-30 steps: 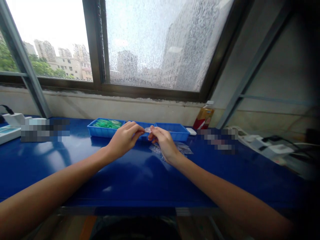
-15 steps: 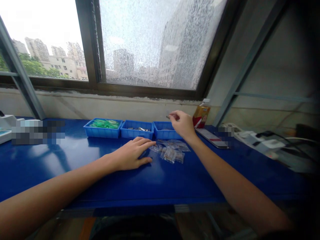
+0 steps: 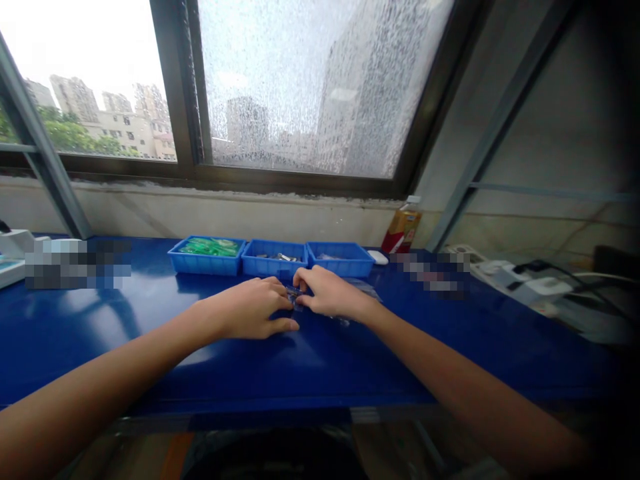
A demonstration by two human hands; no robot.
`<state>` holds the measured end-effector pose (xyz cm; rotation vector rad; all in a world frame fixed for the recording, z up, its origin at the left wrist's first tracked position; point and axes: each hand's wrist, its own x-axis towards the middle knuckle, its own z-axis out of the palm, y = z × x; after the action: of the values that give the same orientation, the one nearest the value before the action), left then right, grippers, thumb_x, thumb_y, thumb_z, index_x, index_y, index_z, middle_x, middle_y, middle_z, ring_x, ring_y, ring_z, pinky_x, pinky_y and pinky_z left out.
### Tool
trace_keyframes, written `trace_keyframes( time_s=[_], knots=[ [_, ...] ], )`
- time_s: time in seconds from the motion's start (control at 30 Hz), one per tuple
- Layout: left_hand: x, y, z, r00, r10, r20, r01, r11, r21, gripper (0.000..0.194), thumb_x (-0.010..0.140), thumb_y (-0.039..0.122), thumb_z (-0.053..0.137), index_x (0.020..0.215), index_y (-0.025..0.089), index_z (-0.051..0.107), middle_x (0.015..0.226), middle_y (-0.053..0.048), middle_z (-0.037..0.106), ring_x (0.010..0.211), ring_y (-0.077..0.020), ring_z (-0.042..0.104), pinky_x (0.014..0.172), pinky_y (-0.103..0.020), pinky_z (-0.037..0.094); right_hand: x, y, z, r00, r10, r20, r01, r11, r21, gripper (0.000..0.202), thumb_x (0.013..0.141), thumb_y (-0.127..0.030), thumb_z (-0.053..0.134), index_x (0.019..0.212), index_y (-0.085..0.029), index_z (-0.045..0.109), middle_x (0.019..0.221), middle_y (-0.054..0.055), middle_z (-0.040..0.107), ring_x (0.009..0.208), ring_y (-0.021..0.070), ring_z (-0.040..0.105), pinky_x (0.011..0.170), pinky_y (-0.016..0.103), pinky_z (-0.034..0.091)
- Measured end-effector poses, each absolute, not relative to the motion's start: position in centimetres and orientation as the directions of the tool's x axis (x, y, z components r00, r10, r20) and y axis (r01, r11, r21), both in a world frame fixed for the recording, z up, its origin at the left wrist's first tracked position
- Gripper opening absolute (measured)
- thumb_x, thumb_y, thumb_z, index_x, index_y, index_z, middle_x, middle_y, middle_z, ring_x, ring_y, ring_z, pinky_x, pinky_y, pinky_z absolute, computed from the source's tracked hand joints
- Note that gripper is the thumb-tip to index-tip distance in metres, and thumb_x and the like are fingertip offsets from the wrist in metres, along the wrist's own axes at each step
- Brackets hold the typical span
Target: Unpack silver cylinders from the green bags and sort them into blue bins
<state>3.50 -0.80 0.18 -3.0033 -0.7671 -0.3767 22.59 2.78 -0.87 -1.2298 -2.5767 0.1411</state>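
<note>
Reaching both arms forward over a blue worktop [image 3: 240, 373]; holding the left hand [image 3: 253, 308] low and palm down, with thumb spread well apart from the fingers and grip loose, fingertips just at the edge of a small clear packet [image 3: 294, 295]; bringing the right hand [image 3: 327, 293] to the same packet from the other side, thumb and forefinger curled at it; cannot tell that grip as pinching or merely touching, with so small and blurred a contact; seeing the packet between the two hands, in front of the middle tray [image 3: 275, 267]; finding more clear packets [image 3: 369, 290] partly hidden behind and beneath the right hand and wrist.

Looking farther back, meeting a row of blue trays near the wall; in the left tray [image 3: 205, 265], seeing a heap of green pieces [image 3: 210, 247]; in the middle one, small metal pieces [image 3: 286, 257]; in the right tray [image 3: 347, 269], something clear, too faint to name; just beside it, spotting a white rounded object [image 3: 379, 257]; beyond that, a white-capped bottle [image 3: 403, 230], upright.
</note>
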Motion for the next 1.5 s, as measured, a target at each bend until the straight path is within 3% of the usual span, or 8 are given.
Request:
trace_keyframes(
  time_s=[0.23,0.47,0.63,0.73,0.83,0.97,1.27,1.5],
  knots=[
    [3.6,-0.1,0.0,0.736,0.591,0.329,0.588,-0.800,0.123,0.029,0.085,0.037,0.046,0.085,0.017,0.067,0.083,-0.007,0.067,0.086,-0.0217,0.058,0.079,-0.033,0.040,21.7,3.3,-1.7,-0.494,0.847,0.199,0.704,0.523,-0.480,0.039,0.068,-0.006,0.050,0.107,-0.013,0.052,0.064,-0.001,0.060,0.058,0.0111,0.053,0.054,0.021,0.036],
    [3.9,0.6,0.3,0.372,0.916,0.149,0.510,-0.336,0.792,0.055,0.083,0.058,0.032,0.078,0.015,0.067,0.071,-0.006,0.064,0.067,-0.0178,0.056,0.059,-0.027,0.037,21.2,2.3,0.0,-0.349,0.727,0.591,0.662,0.637,-0.394,0.012,0.070,-0.008,0.050,0.073,-0.015,0.060,0.065,0.001,0.056,0.061,0.0118,0.050,0.058,0.023,0.037],
    [3.7,1.3,0.1,0.268,0.955,0.129,0.292,-0.208,0.934,0.040,0.077,0.052,0.048,0.081,0.015,0.061,0.073,-0.003,0.060,0.064,-0.0137,0.052,0.055,-0.023,0.034,21.0,1.4,0.4,-0.440,0.538,0.719,0.571,0.786,-0.238,0.011,0.071,-0.008,0.051,0.068,-0.017,0.056,0.071,0.002,0.055,0.073,0.0152,0.049,0.069,0.027,0.039],
    [3.5,1.4,0.1,0.181,0.889,0.420,0.313,-0.457,0.832,0.026,0.077,0.040,0.055,0.078,0.015,0.057,0.071,-0.002,0.058,0.065,-0.0133,0.051,0.057,-0.023,0.036,20.8,1.4,0.3,-0.401,0.615,0.679,0.548,0.755,-0.360,0.005,0.074,-0.019,0.055,0.072,-0.018,0.059,0.076,0.003,0.056,0.078,0.0164,0.049,0.074,0.029,0.039],
    [3.5,1.1,0.1,0.240,0.657,0.714,0.516,-0.710,0.479,0.013,0.080,0.029,0.054,0.079,0.018,0.060,0.075,-0.003,0.059,0.073,-0.0158,0.051,0.066,-0.028,0.039,20.6,1.8,0.1,-0.359,0.825,0.437,0.359,0.554,-0.751,0.027,0.082,-0.037,0.046,0.074,-0.015,0.059,0.073,0.004,0.058,0.069,0.0142,0.051,0.061,0.026,0.040],
    [3.6,0.6,-0.2,0.462,0.463,0.756,0.578,-0.804,0.138,0.013,0.083,0.021,0.050,0.081,0.020,0.062,0.082,-0.004,0.061,0.081,-0.0176,0.050,0.076,-0.031,0.041,20.3,2.0,0.0,-0.356,0.903,0.241,0.133,0.304,-0.943,0.027,0.080,-0.035,0.043,0.073,-0.014,0.058,0.060,0.001,0.055,0.050,0.0090,0.046,0.045,0.021,0.035],
    [4.4,-0.1,-0.9,0.643,0.553,0.530,0.583,-0.802,0.130,0.018,0.084,0.026,0.049,0.093,0.017,0.061,0.092,-0.006,0.060,0.088,-0.0195,0.050,0.084,-0.035,0.041,25.1,5.2,2.0,-0.065,0.627,0.776,0.753,0.541,-0.374,0.025,0.080,-0.025,0.045,0.091,-0.016,0.066,0.085,0.006,0.061,0.068,0.0142,0.054,0.068,0.026,0.042],
    [5.3,-1.6,-1.4,0.817,0.496,0.293,0.489,-0.866,0.102,0.030,0.086,0.034,0.046,0.111,0.020,0.055,0.104,-0.008,0.057,0.099,-0.0218,0.049,0.088,-0.036,0.040,27.8,6.1,3.0,-0.395,0.806,0.441,0.884,0.464,-0.055,0.027,0.078,-0.034,0.052,0.093,-0.017,0.067,0.084,0.008,0.062,0.080,0.0191,0.056,0.075,0.028,0.041]
  ],
)
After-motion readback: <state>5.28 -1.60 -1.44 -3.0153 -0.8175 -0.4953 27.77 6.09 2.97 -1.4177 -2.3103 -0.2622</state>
